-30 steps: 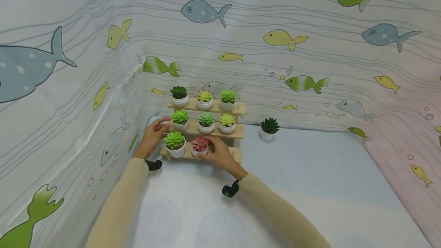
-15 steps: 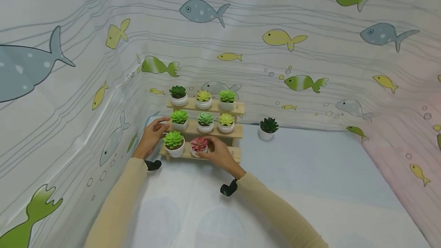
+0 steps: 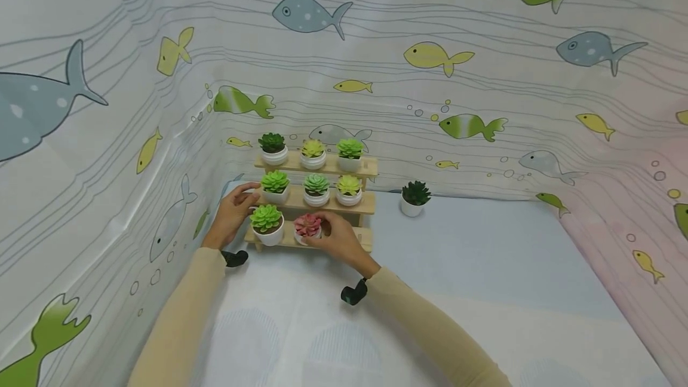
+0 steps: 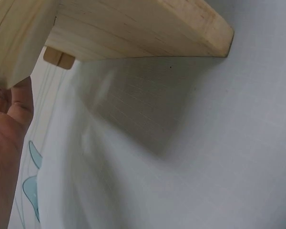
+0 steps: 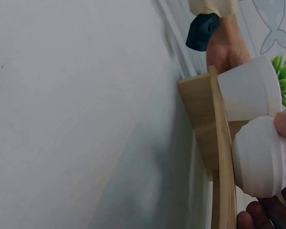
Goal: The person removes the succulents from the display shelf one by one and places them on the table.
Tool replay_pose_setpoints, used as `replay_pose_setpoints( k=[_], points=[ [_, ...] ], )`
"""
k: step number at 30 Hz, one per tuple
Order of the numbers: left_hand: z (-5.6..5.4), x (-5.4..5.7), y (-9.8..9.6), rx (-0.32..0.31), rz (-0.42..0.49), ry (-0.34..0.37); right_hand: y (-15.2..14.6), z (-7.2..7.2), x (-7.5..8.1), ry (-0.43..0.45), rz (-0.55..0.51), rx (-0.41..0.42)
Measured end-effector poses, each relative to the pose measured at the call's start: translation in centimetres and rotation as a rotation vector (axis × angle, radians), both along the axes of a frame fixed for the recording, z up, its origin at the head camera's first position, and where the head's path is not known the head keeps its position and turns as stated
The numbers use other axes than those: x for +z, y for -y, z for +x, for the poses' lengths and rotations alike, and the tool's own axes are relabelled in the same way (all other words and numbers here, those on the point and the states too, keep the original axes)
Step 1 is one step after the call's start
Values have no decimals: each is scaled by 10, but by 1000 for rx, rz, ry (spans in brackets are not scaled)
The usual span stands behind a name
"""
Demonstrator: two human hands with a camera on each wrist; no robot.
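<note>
My right hand [image 3: 338, 237] holds a small white pot [image 5: 260, 157] with a pink succulent [image 3: 307, 225], thumb on its near side and fingers around the far side. The pot sits at the lowest tier of a three-tier wooden plant stand [image 3: 292, 197]. To its left on that tier is a bright green succulent in a white pot [image 3: 268, 233]. My left hand [image 3: 229, 215] grips the stand's left end by the middle tier; the left wrist view shows its fingers [image 4: 21, 102] bent against the plank [image 4: 19, 40].
Small potted succulents line the upper two tiers, among them a dark green one [image 3: 272, 143] and a yellow one [image 3: 349, 186]. A dark green succulent [image 3: 415, 194] stands on the cloth-covered table [image 3: 473, 255] right of the stand. Fish-print cloth [image 3: 387, 28] walls the back and left.
The head view has shifted slightly, moving the whole scene a little left. Both hands stay in place at the stand, and the pink succulent stays at the lowest tier.
</note>
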State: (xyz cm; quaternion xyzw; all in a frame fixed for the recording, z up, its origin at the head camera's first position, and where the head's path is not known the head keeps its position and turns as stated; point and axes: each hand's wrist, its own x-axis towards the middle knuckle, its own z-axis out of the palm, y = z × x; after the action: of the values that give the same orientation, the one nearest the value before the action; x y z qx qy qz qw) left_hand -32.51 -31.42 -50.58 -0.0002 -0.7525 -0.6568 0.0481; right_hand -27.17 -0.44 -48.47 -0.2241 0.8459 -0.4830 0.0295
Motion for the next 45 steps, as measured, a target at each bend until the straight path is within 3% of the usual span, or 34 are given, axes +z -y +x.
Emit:
replay_pose_setpoints(
  k=[9, 22, 38, 45],
  points=[
    [4, 5, -1, -13, -4, -3, -6, 1, -1, -26, -14, 2],
    [4, 1, 6, -10, 17, -1, -16, 10, 4, 7, -52, 11],
    [0, 0, -1, -7, 27, 9, -36, 12, 13, -6, -75, 5],
    [6, 10, -3, -15, 75, 33, -44, 11, 15, -48, -50, 0]
  ],
)
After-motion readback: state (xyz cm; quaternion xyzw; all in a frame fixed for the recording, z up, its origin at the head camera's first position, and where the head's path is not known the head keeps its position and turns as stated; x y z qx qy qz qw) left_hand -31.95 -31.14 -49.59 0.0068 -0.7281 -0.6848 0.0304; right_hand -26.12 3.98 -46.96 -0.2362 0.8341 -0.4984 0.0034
